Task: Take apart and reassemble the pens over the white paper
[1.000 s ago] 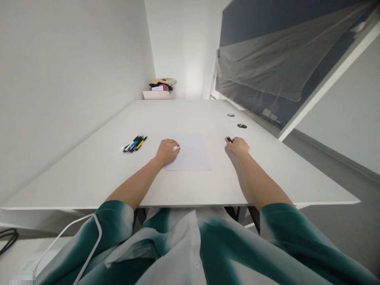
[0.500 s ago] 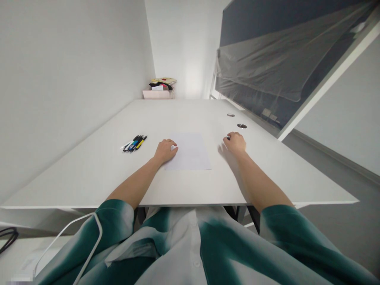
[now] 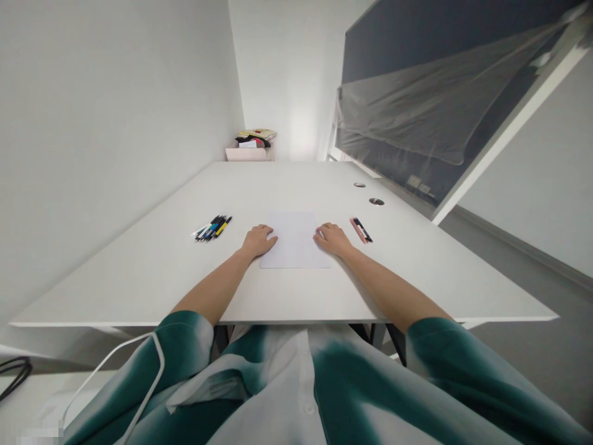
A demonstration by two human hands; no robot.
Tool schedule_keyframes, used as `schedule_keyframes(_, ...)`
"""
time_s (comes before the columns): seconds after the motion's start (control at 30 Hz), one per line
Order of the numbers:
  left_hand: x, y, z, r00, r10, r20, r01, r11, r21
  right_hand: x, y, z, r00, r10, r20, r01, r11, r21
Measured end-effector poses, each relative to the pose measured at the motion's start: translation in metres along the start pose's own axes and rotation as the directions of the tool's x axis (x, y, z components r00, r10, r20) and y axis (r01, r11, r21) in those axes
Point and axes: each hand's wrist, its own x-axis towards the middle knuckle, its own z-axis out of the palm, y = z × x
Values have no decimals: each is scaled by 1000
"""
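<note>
A blank white sheet of paper (image 3: 294, 244) lies on the white table in front of me. My left hand (image 3: 260, 240) rests on its left edge, thumb and forefinger apart. On the right edge sits my right hand (image 3: 332, 238), fingers loosely bent and touching the paper. I make out no object in either hand. Just right of my right hand lie a pink pen and a black pen side by side (image 3: 361, 230). Several pens in a bunch (image 3: 213, 228), black, blue, yellow and white, lie left of my left hand.
Two round cable holes (image 3: 377, 202) are set in the table (image 3: 296, 296) at the right. A pale box (image 3: 246, 154) with folded things stands past the far edge. A dark panel under plastic film (image 3: 417, 105) leans on the right; a wall (image 3: 115, 123) runs along the left.
My right hand has moved left from the spot at the right, where the pink and black pens now show, onto the paper's right edge. My left hand stays on the left edge.
</note>
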Motion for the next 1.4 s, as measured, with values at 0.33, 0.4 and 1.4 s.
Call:
schedule_keyframes(0.33, -1, 7, 1, 1000, -4, 1, 4, 997, 74, -1, -2, -2, 1000, 9, -14, -9, 1000, -12)
schedule_keyframes(0.4, -2, 6, 1, 1000, 12, -7, -11, 997, 73, -1, -2, -3, 1000, 9, -8, -9, 1000, -13)
schedule_keyframes(1.4, 12, -30, -2, 985, -132, -115, 110, 978, -177, 0, 3, -4, 1000, 11, -2, -11, 999, 43)
